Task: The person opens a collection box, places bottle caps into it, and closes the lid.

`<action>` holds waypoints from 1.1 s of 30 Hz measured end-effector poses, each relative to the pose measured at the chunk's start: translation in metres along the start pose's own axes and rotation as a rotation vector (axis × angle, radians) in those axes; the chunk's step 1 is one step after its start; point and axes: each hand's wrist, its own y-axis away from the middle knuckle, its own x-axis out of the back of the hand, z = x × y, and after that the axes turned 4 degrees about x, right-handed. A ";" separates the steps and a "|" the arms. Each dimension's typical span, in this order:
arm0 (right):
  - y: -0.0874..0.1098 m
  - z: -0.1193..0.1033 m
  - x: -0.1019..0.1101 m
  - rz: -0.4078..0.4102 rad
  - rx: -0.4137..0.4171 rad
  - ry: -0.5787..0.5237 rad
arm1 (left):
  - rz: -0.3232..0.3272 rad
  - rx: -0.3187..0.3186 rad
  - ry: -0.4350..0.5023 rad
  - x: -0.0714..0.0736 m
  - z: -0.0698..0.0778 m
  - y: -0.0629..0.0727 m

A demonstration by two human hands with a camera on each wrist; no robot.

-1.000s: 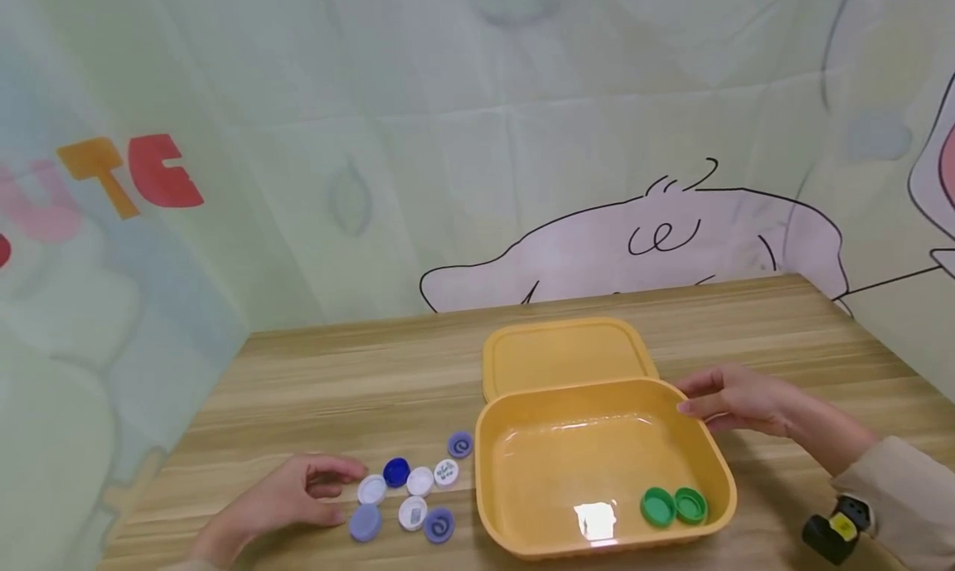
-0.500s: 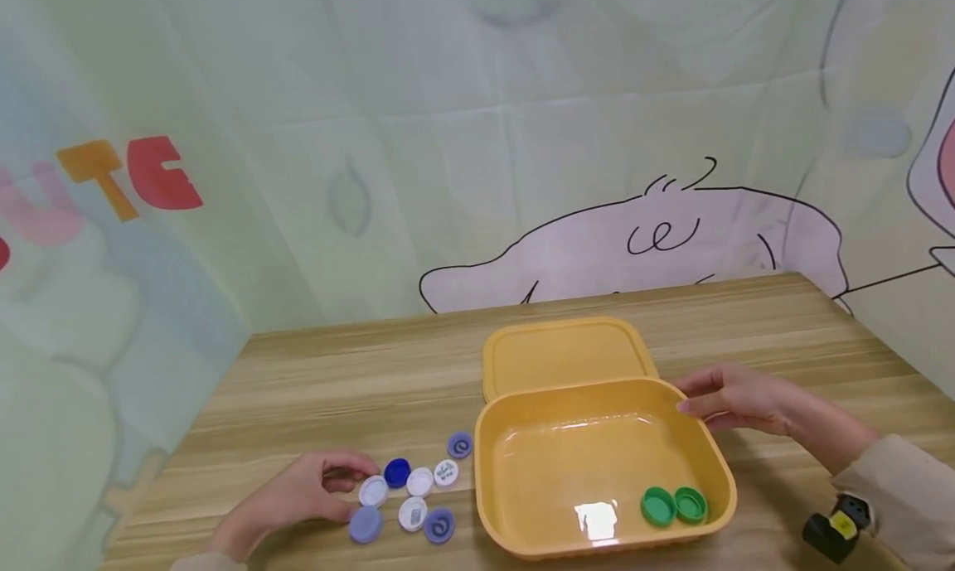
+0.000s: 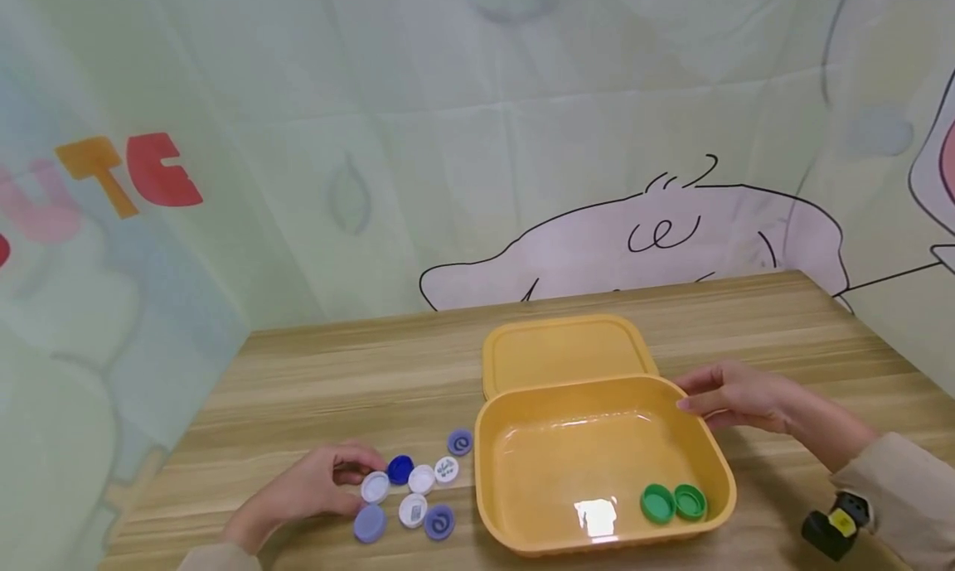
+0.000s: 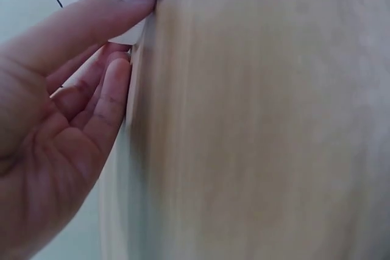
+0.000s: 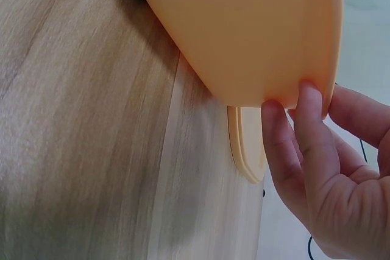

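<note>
My left hand [image 3: 309, 488] is at the left end of a group of bottle caps, its thumb and forefinger curled around a white bottle cap [image 3: 375, 487]. A lavender cap [image 3: 370, 524] lies just in front of the thumb, and a dark blue cap [image 3: 399, 470] sits beyond the fingertips. In the left wrist view, the white cap [image 4: 125, 36] is partly hidden by the thumb. My right hand [image 3: 746, 401] holds the yellow plastic box [image 3: 552, 546] at its far right corner, thumb over the rim. Two green caps [image 3: 674, 503] lie inside the box, near its right front corner.
More white caps [image 3: 413, 510] and lavender caps [image 3: 438, 522] lie between my left hand and the box. Behind the box, its yellow lid [image 3: 570, 351] lies flat on the wooden table [image 3: 358, 380]. A printed cloth [image 3: 388, 157] hangs behind the table.
My left hand has moved right, its fingers coming around the white cap. The white and lavender caps beside it have shifted slightly right. My right hand stays on the box.
</note>
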 end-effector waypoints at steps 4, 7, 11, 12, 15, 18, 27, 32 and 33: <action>0.000 0.000 0.000 0.002 0.003 0.004 | 0.009 0.034 0.031 0.001 0.001 0.000; 0.000 0.001 0.000 0.004 0.003 0.002 | 0.020 0.081 0.070 0.001 0.002 0.002; 0.000 0.001 0.000 0.007 0.002 -0.005 | 0.035 0.136 0.105 0.002 0.004 0.003; 0.000 0.001 0.000 0.007 0.001 -0.005 | 0.041 0.147 0.112 0.003 0.004 0.003; 0.000 0.001 0.001 0.009 -0.003 0.003 | 0.079 0.167 0.098 0.002 0.005 0.002; -0.001 0.001 0.001 0.015 -0.010 0.008 | 0.130 0.180 0.067 0.002 0.006 0.001; 0.000 0.001 -0.001 0.007 -0.003 0.014 | 0.187 0.247 0.041 0.002 0.015 -0.002; 0.000 0.000 0.000 0.005 -0.003 0.020 | 0.202 0.260 0.016 0.001 0.021 -0.006; 0.000 0.000 0.000 0.005 -0.002 0.022 | 0.202 0.255 0.011 0.001 0.023 -0.006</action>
